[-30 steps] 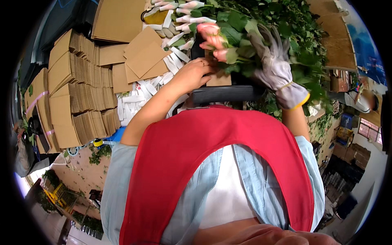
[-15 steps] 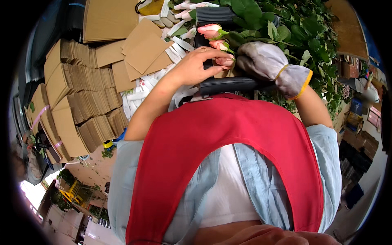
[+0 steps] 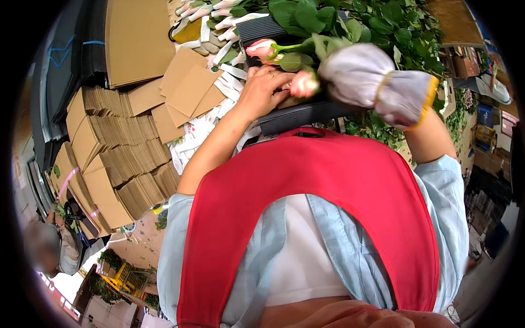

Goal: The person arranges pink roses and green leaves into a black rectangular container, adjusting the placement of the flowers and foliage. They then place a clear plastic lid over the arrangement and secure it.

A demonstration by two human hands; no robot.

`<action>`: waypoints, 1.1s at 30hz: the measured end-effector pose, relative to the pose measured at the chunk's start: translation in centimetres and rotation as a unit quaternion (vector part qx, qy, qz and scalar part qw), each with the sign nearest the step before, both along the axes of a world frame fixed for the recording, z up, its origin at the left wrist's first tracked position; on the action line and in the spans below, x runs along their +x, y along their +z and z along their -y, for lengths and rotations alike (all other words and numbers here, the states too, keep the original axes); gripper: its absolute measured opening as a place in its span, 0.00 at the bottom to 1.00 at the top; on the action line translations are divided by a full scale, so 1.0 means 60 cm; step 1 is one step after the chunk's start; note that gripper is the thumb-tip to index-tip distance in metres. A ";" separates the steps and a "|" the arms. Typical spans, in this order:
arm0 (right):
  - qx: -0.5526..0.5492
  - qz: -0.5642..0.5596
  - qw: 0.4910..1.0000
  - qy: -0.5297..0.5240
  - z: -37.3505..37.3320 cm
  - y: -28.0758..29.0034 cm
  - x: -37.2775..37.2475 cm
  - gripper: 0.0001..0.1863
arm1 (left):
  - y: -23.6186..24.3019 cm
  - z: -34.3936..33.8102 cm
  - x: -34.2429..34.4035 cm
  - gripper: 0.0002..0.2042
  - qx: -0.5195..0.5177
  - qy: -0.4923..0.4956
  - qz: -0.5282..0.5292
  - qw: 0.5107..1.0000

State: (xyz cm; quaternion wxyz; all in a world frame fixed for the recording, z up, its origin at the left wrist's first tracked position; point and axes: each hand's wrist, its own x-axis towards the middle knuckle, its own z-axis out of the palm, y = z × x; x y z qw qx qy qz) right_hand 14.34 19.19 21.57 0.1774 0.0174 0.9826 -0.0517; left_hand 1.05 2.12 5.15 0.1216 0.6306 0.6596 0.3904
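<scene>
My bare left hand [image 3: 265, 90] reaches down by the near black corrugated strip, its fingers bent and the thumb apart from the index finger. The fingertips are partly hidden behind a pale pink rose [image 3: 304, 83], blurred by motion. My right hand [image 3: 358, 71], in a greyish-white glove with a yellow cuff edge, is closed just right of this bloom; its stem appears to run into the glove. Another pink rose [image 3: 262, 50] lies beyond my left hand, its green stem pointing right. Black corrugated strips [image 3: 306, 117] lie on the near and far sides of the roses.
Brown cardboard sheets [image 3: 191, 82] and tall cardboard stacks [image 3: 134, 139] stand at the left. White mesh sleeves [image 3: 224, 90] are scattered beside my left hand. Rose foliage [image 3: 383, 27] heaps up at the far right. Another person [image 3: 60, 246] is at the far left edge.
My right glove has shifted right, and the near rose now blurs beside it. My left fingers have drawn in and lower. The far rose lies more exposed, with its stem showing.
</scene>
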 end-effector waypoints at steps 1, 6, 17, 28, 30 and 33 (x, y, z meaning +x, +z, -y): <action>-0.044 0.033 0.998 0.017 -0.007 -0.024 0.012 0.06 | 0.010 -0.009 -0.003 0.16 0.000 -0.029 0.012 1.000; -0.088 0.151 0.983 0.057 0.000 -0.064 -0.036 0.09 | 0.018 0.013 -0.036 0.15 -0.020 -0.042 0.111 0.993; -0.276 0.001 0.960 0.042 -0.006 -0.113 -0.019 0.09 | 0.027 0.040 -0.017 0.19 -0.071 -0.015 0.132 0.989; -0.184 0.074 0.977 0.081 0.005 -0.121 -0.045 0.12 | 0.020 0.038 -0.018 0.19 -0.093 0.010 0.159 0.983; -0.203 0.057 0.974 0.084 -0.001 -0.134 -0.036 0.12 | 0.022 0.029 -0.024 0.14 -0.090 0.010 0.144 0.986; -0.187 0.052 0.977 0.091 0.001 -0.138 -0.040 0.12 | 0.019 0.026 -0.023 0.14 -0.083 0.014 0.134 0.987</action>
